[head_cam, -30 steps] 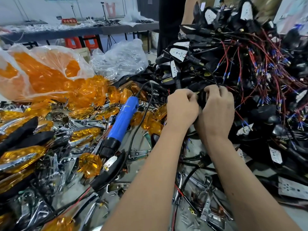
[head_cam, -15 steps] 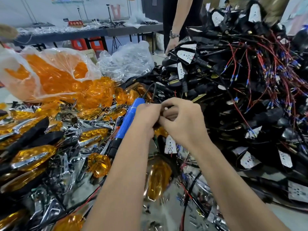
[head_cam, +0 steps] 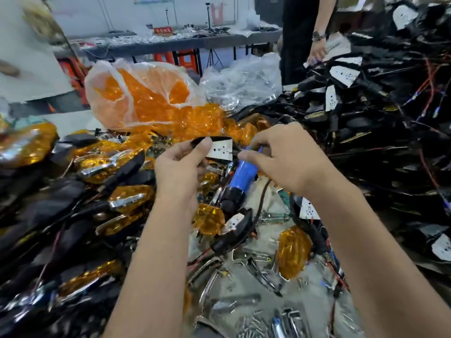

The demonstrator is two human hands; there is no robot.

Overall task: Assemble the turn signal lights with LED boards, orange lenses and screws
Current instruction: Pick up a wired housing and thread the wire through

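Observation:
My left hand [head_cam: 181, 164] grips a black turn signal housing with a white LED board [head_cam: 220, 149] showing in it, held above the middle of the bench. My right hand [head_cam: 280, 157] pinches the housing's right end with fingers and thumb. Below the two hands lies a blue electric screwdriver [head_cam: 240, 180] with a black tip end. Loose orange lenses [head_cam: 292, 252] lie on the bench. Small screws [head_cam: 251, 324] are scattered near the front edge.
A plastic bag of orange lenses [head_cam: 146, 98] stands behind. A big heap of black wired housings [head_cam: 378, 123] fills the right side. Finished lights with chrome trim [head_cam: 127, 198] pile up on the left. A person [head_cam: 305, 32] stands at the back.
Both hands have drawn back from the black heap on the right to the middle, bringing one housing with its LED board. The view has swung left.

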